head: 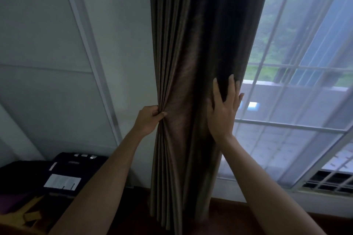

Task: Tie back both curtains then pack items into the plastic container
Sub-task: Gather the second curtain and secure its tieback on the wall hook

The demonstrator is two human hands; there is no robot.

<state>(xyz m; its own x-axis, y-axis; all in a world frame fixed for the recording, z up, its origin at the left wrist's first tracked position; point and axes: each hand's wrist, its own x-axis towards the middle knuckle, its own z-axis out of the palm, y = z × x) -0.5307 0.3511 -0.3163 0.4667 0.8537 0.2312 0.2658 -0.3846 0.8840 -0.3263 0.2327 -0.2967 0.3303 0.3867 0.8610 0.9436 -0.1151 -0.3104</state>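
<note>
Nearest to me, both bare forearms come up from the bottom edge of view, cut off below the elbow, and reach forward and up to the curtain (191, 63).

I see the left hand (149, 120) sitting lower, at the curtain's left edge, with the wrist bent to the right. Its fingers (155, 113) are curled tight round a bunch of pleats, thumb pressed on the front. The cloth is pinched to a waist there and fans out above and below.

The right hand (223, 110) is higher, palm laid flat on the curtain's right side, its back toward me. Its fingers (232, 86) are straight and spread apart, pointing up and pressing the cloth near its right edge. The little finger lies at the edge itself, and I cannot tell whether any fingertip hooks behind the cloth.

The curtain is dark brown and hangs gathered, running down to the floor (238, 208). It stands between the wall (57, 53) on its left and the window (298, 126) on its right. Its top is cut off at the upper edge of view, and its hem is lost in shadow.

Low on the left, near the wall, I make out a dark box (76, 166) with a white label. The yellow things in front of it are too dim to identify. Beyond the window's white bars there is only blurred greenery.
</note>
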